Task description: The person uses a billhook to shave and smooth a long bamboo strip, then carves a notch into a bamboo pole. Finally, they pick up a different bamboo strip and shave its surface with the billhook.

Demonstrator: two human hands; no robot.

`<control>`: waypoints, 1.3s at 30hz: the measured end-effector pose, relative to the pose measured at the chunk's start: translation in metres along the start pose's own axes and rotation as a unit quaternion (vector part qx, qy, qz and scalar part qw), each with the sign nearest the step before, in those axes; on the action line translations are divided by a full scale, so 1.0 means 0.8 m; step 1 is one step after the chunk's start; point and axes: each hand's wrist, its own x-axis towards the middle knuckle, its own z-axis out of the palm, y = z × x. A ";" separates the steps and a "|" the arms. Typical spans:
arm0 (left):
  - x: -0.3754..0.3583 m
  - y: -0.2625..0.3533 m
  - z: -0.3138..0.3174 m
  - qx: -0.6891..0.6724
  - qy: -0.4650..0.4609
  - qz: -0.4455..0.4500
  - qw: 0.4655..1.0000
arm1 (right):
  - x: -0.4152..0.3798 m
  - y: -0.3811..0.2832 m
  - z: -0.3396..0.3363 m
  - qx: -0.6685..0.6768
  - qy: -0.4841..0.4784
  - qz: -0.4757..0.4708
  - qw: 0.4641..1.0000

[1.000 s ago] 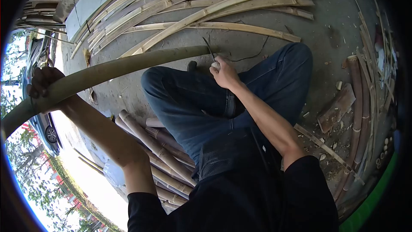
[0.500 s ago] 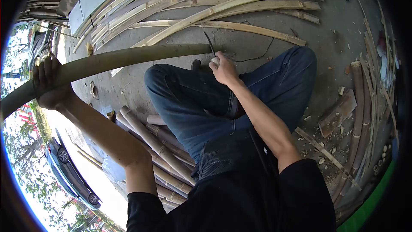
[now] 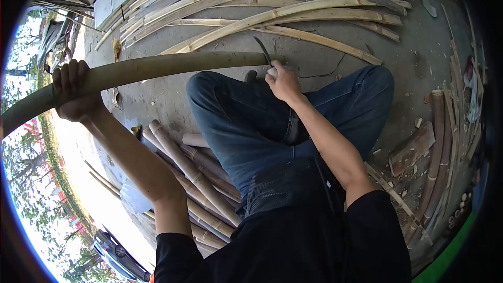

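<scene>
A long green bamboo pole (image 3: pixel 157 68) runs across the view from the lower left to the middle. My left hand (image 3: pixel 73 91) grips it near the left side, arm stretched out. My right hand (image 3: pixel 283 81) is closed on the pale handle of a knife (image 3: pixel 263 52), whose dark blade rests against the pole's far end. My legs in blue jeans (image 3: pixel 246 126) are bent below the pole.
Split bamboo strips (image 3: pixel 272 5) lie fanned on the concrete floor ahead. A bundle of bamboo poles (image 3: pixel 194 178) lies under my left leg. More strips and offcuts (image 3: pixel 435 141) lie along the right. Trees and parked cars show at the left.
The pole and my left hand have risen and swung right across the view. My right hand with the knife has stayed at the pole's end, shifting slightly right.
</scene>
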 end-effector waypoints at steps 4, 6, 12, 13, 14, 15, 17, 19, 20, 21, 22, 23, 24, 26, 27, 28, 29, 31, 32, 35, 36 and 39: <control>0.008 -0.008 0.015 -0.002 -0.053 -0.021 0.998 | -0.025 -0.123 -0.037 0.134 -0.055 -0.020 0.989; 0.009 -0.012 0.018 0.019 -0.047 -0.003 0.999 | -0.033 -0.186 -0.052 0.153 -0.012 -0.129 0.980; 0.020 -0.030 0.063 -0.015 -0.114 -0.033 0.993 | 0.015 -0.139 -0.086 0.048 -0.088 -0.002 0.995; 0.027 -0.024 0.055 0.038 -0.079 -0.029 0.996 | 0.005 -0.171 -0.098 0.078 -0.077 -0.049 0.993; 0.029 -0.029 0.061 0.034 -0.069 -0.035 0.996 | -0.009 -0.202 -0.110 0.110 -0.079 -0.088 0.987; 0.032 -0.033 0.073 0.067 -0.082 -0.031 0.994 | -0.015 -0.230 -0.126 0.149 -0.079 -0.108 0.980; 0.033 -0.050 0.107 0.140 0.005 0.031 0.990 | 0.003 -0.207 -0.137 0.141 -0.094 -0.121 0.978; 0.033 -0.045 0.106 0.099 -0.049 0.003 0.994 | 0.033 -0.140 -0.137 0.129 -0.158 -0.066 0.977; 0.034 -0.044 0.105 0.058 -0.094 -0.025 0.994 | 0.047 -0.088 -0.126 0.091 -0.191 -0.010 0.977; 0.033 -0.047 0.109 0.028 -0.102 -0.031 0.994 | 0.050 -0.027 -0.100 0.038 -0.179 0.024 0.983; 0.032 -0.047 0.112 0.026 -0.107 -0.029 0.993 | 0.041 -0.018 -0.092 0.037 -0.173 0.022 0.984; 0.035 -0.048 0.113 0.009 -0.129 -0.042 0.991 | 0.026 -0.013 -0.087 0.037 -0.137 0.040 0.989; 0.039 -0.051 0.111 -0.008 -0.147 -0.055 0.988 | 0.020 -0.028 -0.099 0.037 -0.102 0.058 0.992; 0.036 -0.046 0.107 0.028 -0.083 -0.053 0.995 | 0.005 -0.104 -0.124 0.099 -0.112 0.003 0.989; 0.041 -0.044 0.105 0.051 -0.083 -0.042 0.994 | -0.007 -0.155 -0.146 0.152 -0.102 -0.052 0.982; 0.048 -0.045 0.102 0.072 -0.090 -0.026 0.993 | -0.013 -0.190 -0.159 0.200 -0.084 -0.112 0.970; 0.047 -0.045 0.101 0.114 -0.051 0.001 0.992 | -0.015 -0.204 -0.156 0.213 -0.092 -0.123 0.965; 0.051 -0.037 0.084 0.083 -0.068 -0.028 0.994 | -0.005 -0.188 -0.136 0.206 -0.065 -0.152 0.964; 0.052 -0.035 0.079 0.057 -0.080 -0.048 0.994 | 0.002 -0.151 -0.108 0.188 -0.055 -0.110 0.974; 0.041 -0.037 0.063 0.042 -0.072 -0.019 0.996 | 0.024 0.020 -0.026 0.075 -0.061 0.067 0.993; 0.037 -0.034 0.053 0.010 -0.082 -0.030 0.996 | 0.036 0.082 -0.006 0.121 -0.066 0.097 0.986; 0.031 -0.022 0.012 0.012 -0.068 -0.018 0.997 | 0.025 0.056 -0.031 0.099 -0.086 0.067 0.989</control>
